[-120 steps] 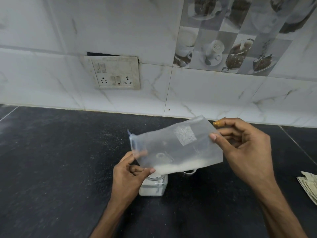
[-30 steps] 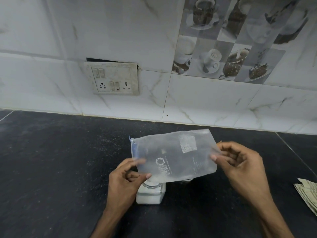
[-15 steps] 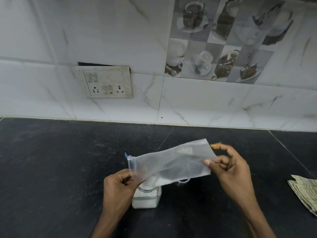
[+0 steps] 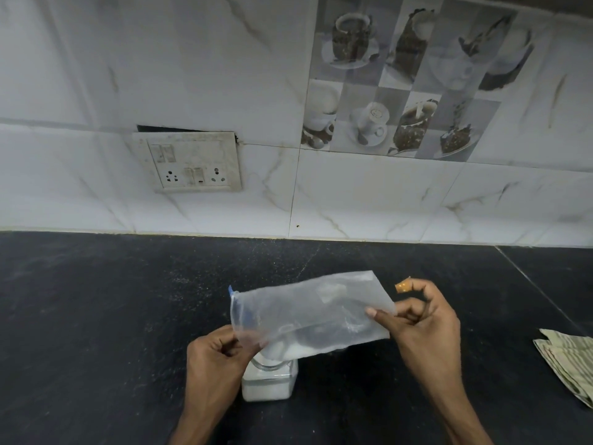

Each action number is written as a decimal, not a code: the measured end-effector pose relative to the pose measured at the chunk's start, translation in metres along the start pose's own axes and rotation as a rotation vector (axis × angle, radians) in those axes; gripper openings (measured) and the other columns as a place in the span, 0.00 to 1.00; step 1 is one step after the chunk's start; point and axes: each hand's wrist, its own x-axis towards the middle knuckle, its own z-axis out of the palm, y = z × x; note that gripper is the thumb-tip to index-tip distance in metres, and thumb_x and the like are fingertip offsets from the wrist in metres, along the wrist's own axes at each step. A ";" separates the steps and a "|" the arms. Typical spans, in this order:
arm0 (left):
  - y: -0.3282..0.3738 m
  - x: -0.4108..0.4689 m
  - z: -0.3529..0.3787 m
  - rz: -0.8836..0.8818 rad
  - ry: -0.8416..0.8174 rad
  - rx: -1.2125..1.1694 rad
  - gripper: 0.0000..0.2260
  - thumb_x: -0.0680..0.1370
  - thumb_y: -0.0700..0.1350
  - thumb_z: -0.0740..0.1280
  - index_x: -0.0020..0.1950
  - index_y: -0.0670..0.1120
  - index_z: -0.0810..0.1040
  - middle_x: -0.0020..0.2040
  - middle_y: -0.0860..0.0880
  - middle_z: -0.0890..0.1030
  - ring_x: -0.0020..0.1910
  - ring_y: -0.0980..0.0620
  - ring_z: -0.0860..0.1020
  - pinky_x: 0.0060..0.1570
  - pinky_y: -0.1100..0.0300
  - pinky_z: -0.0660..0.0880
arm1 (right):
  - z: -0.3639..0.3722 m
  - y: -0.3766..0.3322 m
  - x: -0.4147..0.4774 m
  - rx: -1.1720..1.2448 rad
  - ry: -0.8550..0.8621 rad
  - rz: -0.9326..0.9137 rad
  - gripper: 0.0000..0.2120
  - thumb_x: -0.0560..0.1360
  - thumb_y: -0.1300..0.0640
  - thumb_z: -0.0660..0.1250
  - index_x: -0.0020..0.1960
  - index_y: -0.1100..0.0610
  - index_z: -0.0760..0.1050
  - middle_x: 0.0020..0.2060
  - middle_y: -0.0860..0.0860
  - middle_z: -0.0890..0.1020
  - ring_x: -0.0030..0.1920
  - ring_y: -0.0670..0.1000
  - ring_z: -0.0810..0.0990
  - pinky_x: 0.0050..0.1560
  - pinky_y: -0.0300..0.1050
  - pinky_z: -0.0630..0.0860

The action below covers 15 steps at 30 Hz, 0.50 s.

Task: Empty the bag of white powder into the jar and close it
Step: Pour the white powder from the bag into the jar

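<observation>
A clear plastic zip bag (image 4: 308, 311) with a blue strip at its left mouth is held flat above a small square glass jar (image 4: 269, 382). White powder lies in the bag's lower edge, just over the jar's open mouth, and the jar's bottom holds white powder. My left hand (image 4: 215, 354) pinches the bag's lower left corner by the mouth. My right hand (image 4: 420, 319) pinches the bag's right end between thumb and fingers; its raised index finger has an orange tip. Something round shows dimly behind the bag; I cannot tell what it is.
The jar stands on a black stone counter (image 4: 96, 316) dusted with white specks. A folded striped cloth (image 4: 568, 358) lies at the right edge. A tiled wall with a socket plate (image 4: 189, 162) runs along the back.
The bag has tilted from upright to nearly flat and dropped toward the jar. Powder has slid toward its left mouth. Both hands kept their hold, and the view tilted up.
</observation>
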 end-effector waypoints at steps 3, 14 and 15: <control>0.001 0.000 0.000 0.006 -0.005 0.007 0.16 0.66 0.33 0.79 0.38 0.56 0.88 0.38 0.53 0.88 0.40 0.52 0.87 0.42 0.60 0.83 | 0.001 0.001 0.000 0.001 -0.053 0.003 0.18 0.70 0.64 0.77 0.53 0.49 0.76 0.35 0.48 0.88 0.38 0.46 0.87 0.45 0.50 0.84; 0.003 -0.001 0.001 0.030 -0.012 0.020 0.15 0.67 0.35 0.79 0.37 0.58 0.88 0.37 0.53 0.88 0.36 0.56 0.85 0.38 0.63 0.81 | 0.004 0.003 -0.002 0.046 -0.064 0.015 0.19 0.70 0.67 0.76 0.53 0.50 0.74 0.32 0.47 0.87 0.34 0.44 0.86 0.37 0.35 0.81; 0.003 -0.002 0.001 0.025 -0.015 0.018 0.14 0.67 0.36 0.79 0.38 0.57 0.88 0.37 0.53 0.88 0.36 0.55 0.85 0.39 0.61 0.81 | 0.004 0.003 -0.002 0.031 -0.037 0.009 0.21 0.68 0.66 0.78 0.52 0.49 0.73 0.32 0.48 0.87 0.34 0.45 0.86 0.38 0.38 0.82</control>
